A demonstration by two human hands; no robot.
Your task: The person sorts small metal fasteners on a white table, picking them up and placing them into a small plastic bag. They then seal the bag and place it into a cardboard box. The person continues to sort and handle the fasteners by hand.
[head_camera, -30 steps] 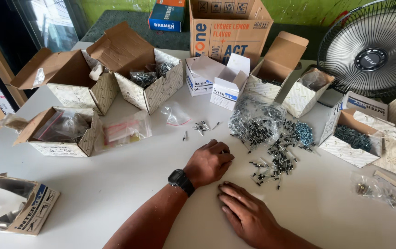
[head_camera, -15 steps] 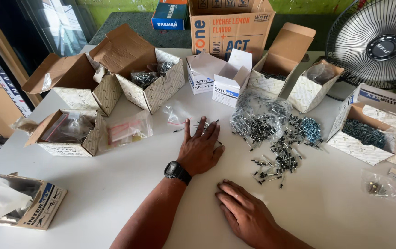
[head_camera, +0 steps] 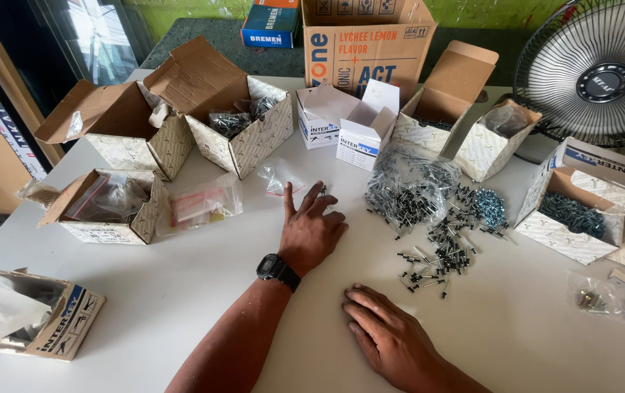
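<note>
Left hand [head_camera: 311, 231], fingers spread flat over a few screws [head_camera: 321, 191] at centre; right hand [head_camera: 392, 338] flat on counter [head_camera: 181, 291], empty; screw pile [head_camera: 436, 247] right of centre unsorted

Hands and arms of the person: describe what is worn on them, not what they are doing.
Both forearms are bare, with no sleeves or gloves in view. The left hand has a black digital wristwatch with a square face and a black strap at its wrist. The right hand wears nothing visible: no watch, ring or band.
</note>
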